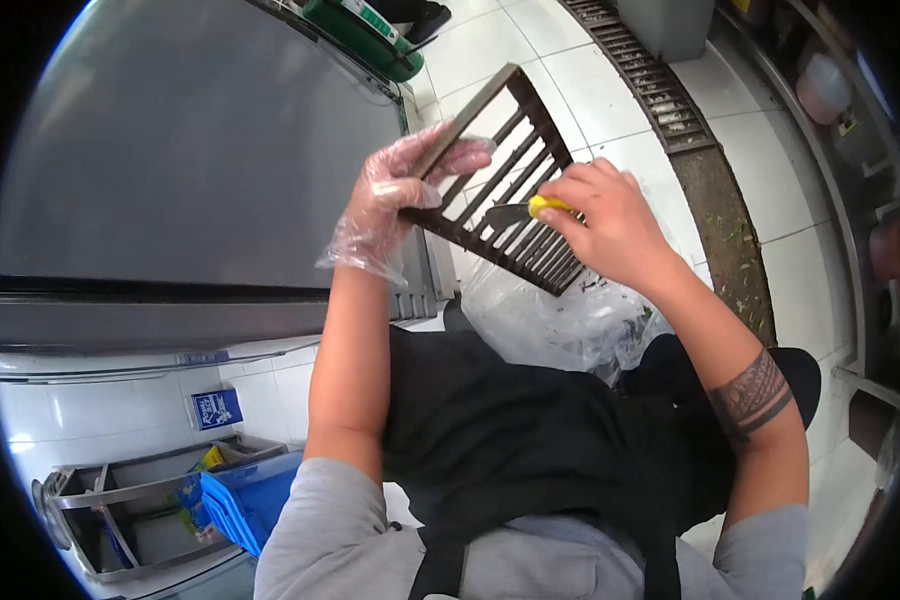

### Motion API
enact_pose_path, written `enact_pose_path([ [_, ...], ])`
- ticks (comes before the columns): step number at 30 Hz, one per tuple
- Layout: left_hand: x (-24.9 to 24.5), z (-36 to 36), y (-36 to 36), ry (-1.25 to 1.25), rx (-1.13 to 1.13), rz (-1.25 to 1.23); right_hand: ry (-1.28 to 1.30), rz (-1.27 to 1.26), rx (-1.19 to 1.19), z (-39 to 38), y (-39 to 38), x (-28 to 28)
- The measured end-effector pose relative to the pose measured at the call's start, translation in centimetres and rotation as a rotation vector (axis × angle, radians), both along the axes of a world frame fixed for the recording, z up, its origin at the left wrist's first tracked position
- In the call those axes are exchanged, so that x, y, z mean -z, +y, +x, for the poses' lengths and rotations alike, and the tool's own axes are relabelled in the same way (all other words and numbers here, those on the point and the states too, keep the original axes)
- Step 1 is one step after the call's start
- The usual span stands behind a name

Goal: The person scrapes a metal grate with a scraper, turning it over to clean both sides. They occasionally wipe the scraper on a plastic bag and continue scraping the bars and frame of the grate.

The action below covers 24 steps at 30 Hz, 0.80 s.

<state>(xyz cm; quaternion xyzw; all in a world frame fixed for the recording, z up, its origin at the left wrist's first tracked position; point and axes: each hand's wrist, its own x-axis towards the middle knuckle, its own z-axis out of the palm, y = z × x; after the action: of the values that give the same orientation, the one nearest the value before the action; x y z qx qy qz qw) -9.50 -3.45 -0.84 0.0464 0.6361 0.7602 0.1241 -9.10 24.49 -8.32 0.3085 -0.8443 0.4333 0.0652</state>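
My left hand (410, 180), in a clear plastic glove, grips one side of a dark metal drain grate (538, 112). The grate is tilted up in front of me, its slats running across. In my bare right hand (610, 220) is a scraper (510, 214) with a yellow handle and a dark blade; the blade overlaps the slats in this view. Below the grate, a clear plastic bag (530, 325) lies spread on the floor, with dark bits of debris on it.
A floor drain channel (730, 240) runs along the right, part of it under grating (665, 95). At left stands a large grey steel cabinet (200, 150), a green cylinder (370, 40) behind it. Blue bins (245, 500) are at lower left, metal shelving (850, 200) at right.
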Motion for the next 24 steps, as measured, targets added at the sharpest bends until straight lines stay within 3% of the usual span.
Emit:
enact_pose_path([
  [2, 0.0, -0.5, 0.0, 0.021, -0.002, -0.026, 0.19, 0.146, 0.085, -0.5, -1.0, -0.6],
  [10, 0.4, -0.5, 0.3, 0.006, -0.016, 0.07, 0.25, 0.211, 0.0, -1.2, -6.3, -0.3],
  [18, 0.6, 0.0, 0.6, -0.019, -0.008, 0.171, 0.16, 0.127, 0.012, -0.5, -5.9, 0.6],
  [20, 2.1, -0.7, -0.7, 0.031, 0.056, 0.217, 0.193, 0.249, 0.019, -1.1, -5.9, 0.0],
  [22, 1.2, -0.6, -0.3, 0.02, 0.05, 0.151, -0.03, 0.363, -0.013, -1.0, -5.8, -1.5],
  [24, 0.8, -0.5, 0.0, -0.004, 0.039, 0.172, 0.022, 0.181, 0.019, -0.6, -5.6, -1.1],
])
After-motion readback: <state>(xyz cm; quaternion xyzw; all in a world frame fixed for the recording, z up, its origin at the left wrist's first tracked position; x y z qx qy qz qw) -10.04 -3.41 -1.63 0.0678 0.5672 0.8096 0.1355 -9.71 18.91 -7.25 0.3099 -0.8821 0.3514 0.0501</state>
